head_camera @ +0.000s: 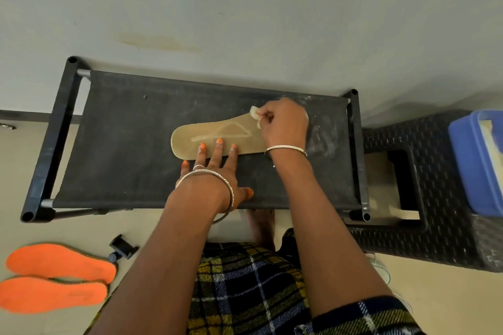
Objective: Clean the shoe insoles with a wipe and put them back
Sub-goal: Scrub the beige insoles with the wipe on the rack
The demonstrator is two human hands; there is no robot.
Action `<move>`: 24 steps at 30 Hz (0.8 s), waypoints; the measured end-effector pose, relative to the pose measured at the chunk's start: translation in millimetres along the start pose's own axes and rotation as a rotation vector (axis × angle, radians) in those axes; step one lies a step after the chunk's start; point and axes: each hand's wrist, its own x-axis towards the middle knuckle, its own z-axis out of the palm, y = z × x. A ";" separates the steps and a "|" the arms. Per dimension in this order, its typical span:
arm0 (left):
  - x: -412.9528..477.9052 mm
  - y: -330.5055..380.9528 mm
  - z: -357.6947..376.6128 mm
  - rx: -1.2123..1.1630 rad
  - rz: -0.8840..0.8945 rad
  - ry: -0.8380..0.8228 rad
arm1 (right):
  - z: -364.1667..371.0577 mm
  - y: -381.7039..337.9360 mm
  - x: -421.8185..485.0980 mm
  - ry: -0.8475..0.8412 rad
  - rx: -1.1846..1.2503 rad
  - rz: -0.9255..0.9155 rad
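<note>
A person's left hand presses flat fingertips on a tan insole lying on a black fabric rack, while the right hand pinches a white wipe against the insole's far end. Two orange insoles lie side by side on the floor at left.

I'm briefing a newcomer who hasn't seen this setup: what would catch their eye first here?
The tan insole lies on the black fabric bench, the left hand pressing it flat while the right hand holds a white wipe to its right end. Two orange insoles lie on the floor at lower left, and a blue tub sits at the far right edge.
</note>
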 end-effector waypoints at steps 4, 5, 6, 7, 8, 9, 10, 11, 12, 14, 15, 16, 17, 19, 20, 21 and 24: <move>1.1 0.7 0.8 -0.005 -0.007 0.005 | 8.7 -14.8 -4.7 -0.105 -0.035 -0.158; 1.2 0.2 1.0 -0.006 -0.005 0.006 | 6.7 -12.2 -3.4 -0.114 -0.034 -0.153; 1.1 -0.3 0.8 -0.006 -0.001 0.007 | 4.1 -6.8 -1.0 -0.109 -0.023 -0.126; 1.1 -0.7 0.9 -0.006 0.003 0.007 | 0.8 0.8 1.1 -0.081 -0.009 -0.078; 0.7 -1.6 0.7 -0.007 0.007 0.008 | -2.7 8.5 3.0 -0.029 0.013 -0.014; 0.6 -1.7 0.6 -0.006 0.010 0.008 | -6.6 15.3 3.8 0.027 0.038 0.053; 0.2 -1.8 0.4 -0.005 0.011 0.007 | -8.9 19.3 4.0 0.060 0.056 0.105; 0.1 -1.5 -0.2 -0.003 0.012 0.007 | -10.3 19.2 3.4 0.067 0.051 0.129; -0.3 -1.1 -0.5 -0.002 0.010 0.005 | -10.3 16.1 1.9 0.054 0.030 0.128; -0.4 -0.2 -1.0 -0.002 0.003 0.003 | -8.3 6.2 0.0 -0.023 0.018 0.077; -0.3 0.3 -1.2 -0.001 -0.002 0.002 | -6.6 0.8 -0.6 -0.084 0.046 0.050; -0.1 0.9 -1.3 -0.001 -0.007 0.001 | -5.3 -4.3 -1.5 -0.150 0.069 0.027; 0.1 1.3 -1.4 -0.002 -0.010 -0.001 | -4.1 -8.8 -2.4 -0.214 0.069 0.012; 0.4 0.8 -1.2 -0.001 -0.010 -0.004 | -3.2 -12.9 -2.9 -0.307 0.036 0.004; 0.5 0.5 -0.9 -0.001 -0.009 -0.005 | -4.0 -12.6 -2.1 -0.335 0.031 0.014; 0.8 0.1 -0.7 -0.002 -0.009 -0.003 | -5.5 -11.2 -1.8 -0.342 0.040 0.029; 0.6 -0.8 -0.4 -0.001 -0.009 0.002 | -5.5 -5.2 -0.4 -0.183 0.090 0.078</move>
